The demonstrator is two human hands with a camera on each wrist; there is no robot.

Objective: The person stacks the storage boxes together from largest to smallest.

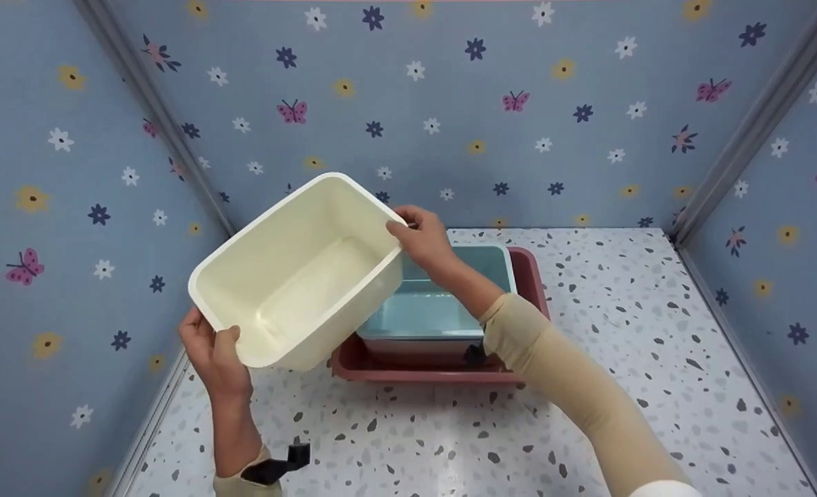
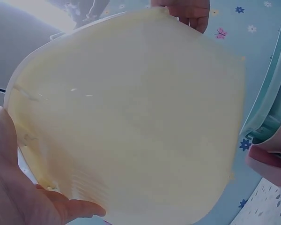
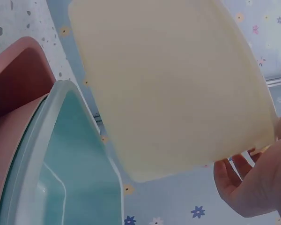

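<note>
A cream rectangular plastic bin (image 1: 298,269) is held up and tilted, its open top toward the head camera. My left hand (image 1: 217,355) grips the lower left rim, thumb over the inside and fingers beneath. At the upper right end my right hand (image 1: 426,238) pinches the rim, thumb on the inner side. Both wrist views show the bin's outer side and bottom (image 2: 140,117). Behind and to the right of it, a light blue bin (image 1: 429,314) sits within a larger dusty-red bin (image 1: 436,376), partly covered by the cream bin and my right forearm.
The stacked bins stand on a white speckled tabletop (image 1: 629,331). Blue walls (image 1: 450,90) printed with flowers and butterflies enclose the back and both sides, with grey posts (image 1: 753,124) at the corners. A pinkish layer (image 3: 18,136) shows between the light blue and red bins.
</note>
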